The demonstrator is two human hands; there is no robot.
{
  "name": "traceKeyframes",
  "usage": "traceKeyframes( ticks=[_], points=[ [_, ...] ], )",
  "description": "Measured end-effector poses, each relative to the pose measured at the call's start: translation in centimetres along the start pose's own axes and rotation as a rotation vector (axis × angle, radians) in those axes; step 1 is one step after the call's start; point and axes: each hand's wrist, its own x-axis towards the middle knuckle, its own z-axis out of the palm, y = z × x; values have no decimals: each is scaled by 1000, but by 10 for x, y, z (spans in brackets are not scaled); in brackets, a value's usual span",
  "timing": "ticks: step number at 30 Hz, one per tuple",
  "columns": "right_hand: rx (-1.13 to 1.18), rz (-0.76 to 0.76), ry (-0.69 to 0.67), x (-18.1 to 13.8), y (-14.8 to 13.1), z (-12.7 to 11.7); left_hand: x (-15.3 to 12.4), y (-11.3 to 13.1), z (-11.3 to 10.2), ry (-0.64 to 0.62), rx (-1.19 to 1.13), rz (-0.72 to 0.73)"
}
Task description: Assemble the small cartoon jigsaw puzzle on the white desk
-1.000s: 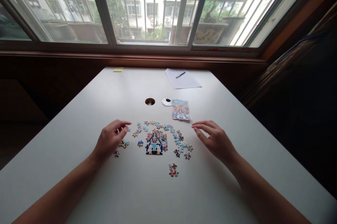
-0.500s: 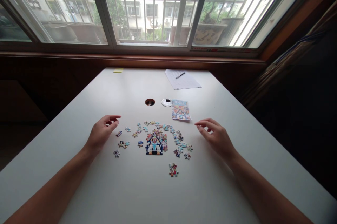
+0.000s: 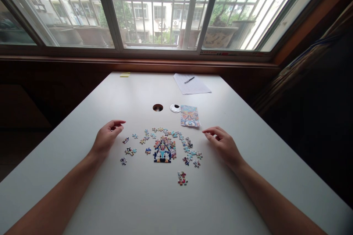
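Both hands have drawn outward from the upright assembled puzzle (image 3: 164, 150).

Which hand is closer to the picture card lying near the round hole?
Right. The right hand lies just right of and below the picture card; the left hand rests far to its left, beyond the loose puzzle pieces.

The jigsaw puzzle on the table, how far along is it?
Done: a small joined block at the centre. In hand: nothing; the left hand and right hand rest open on either side. Left: loose pieces ringing the block, with the reference picture lying behind.
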Motion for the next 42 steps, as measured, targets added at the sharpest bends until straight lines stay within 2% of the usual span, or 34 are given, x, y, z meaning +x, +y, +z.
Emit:
traceKeyframes(
  ticks=[11,25,28,33,35,38,42],
  points=[
    [-2,12,-18,0,-3,1,-2,2,0,-7,11,-5],
    [-130,-217,-33,-6,-8,7,-10,9,3,-25,116,81],
    [-168,-337,-28,-8,-13,8,-13,15,4,-53,230,208],
    [-153,-516,-134,-15,-34,14,-27,29,14,-159,431,658],
    [-154,-585,-205,-19,-43,19,-35,33,19,-235,479,776],
    [-174,-683,-301,-26,-54,27,-48,38,28,-370,533,861],
    [-229,-713,-395,-31,-66,35,-61,41,36,-497,609,882]
  ],
)
